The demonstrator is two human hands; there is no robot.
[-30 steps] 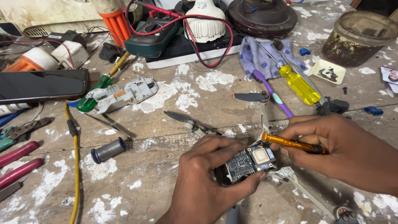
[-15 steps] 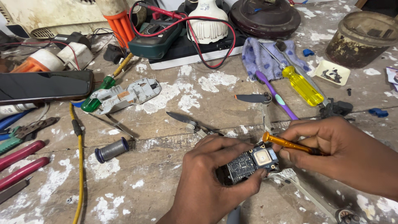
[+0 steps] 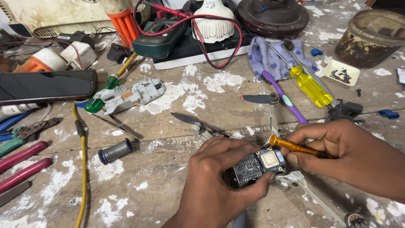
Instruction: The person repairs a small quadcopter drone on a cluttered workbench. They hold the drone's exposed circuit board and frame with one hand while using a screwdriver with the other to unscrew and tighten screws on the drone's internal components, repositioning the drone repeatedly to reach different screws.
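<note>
Two hands | left hand [image 3: 219, 177] clamps circuit board [image 3: 257, 166] | right hand [image 3: 337, 147] holds orange screwdriver [image 3: 295, 147]

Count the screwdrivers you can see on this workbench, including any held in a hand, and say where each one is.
3. A yellow-handled screwdriver lies by the purple cloth, a green-handled screwdriver lies left of centre, and an orange-handled screwdriver is in the right hand. Clutter may hide others.

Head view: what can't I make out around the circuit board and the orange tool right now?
- Circuit board: its near side is hidden by the left hand.
- Orange tool: handle end buried in the right hand.
- White frame arm: cut off by the bottom edge.
- Board components: too small to tell.
</note>
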